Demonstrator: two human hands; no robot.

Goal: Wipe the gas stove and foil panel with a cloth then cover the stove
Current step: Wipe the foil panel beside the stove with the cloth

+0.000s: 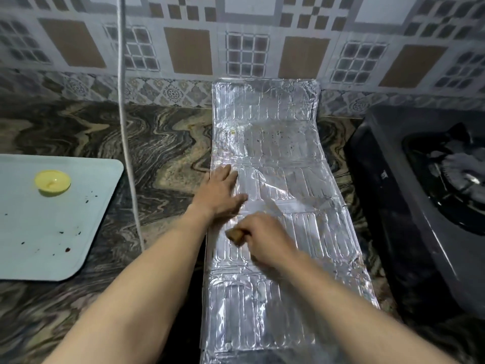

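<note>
A long silver foil panel (278, 143) lies flat on the marbled counter, its far end bent up against the tiled wall. Brown specks dot its upper part. My left hand (219, 193) rests flat and open on the panel's left edge. My right hand (265, 239) is closed on a small brownish cloth (236, 236), pressed onto the foil just below the left hand. The black gas stove (409, 195) sits at the right, a burner grate visible on its top.
A pale tray (31, 232) with a yellow lid-like cup (52, 183) and dark crumbs sits at the left. A white cord (126, 127) hangs down between tray and foil. The marbled counter (162, 143) spreads behind.
</note>
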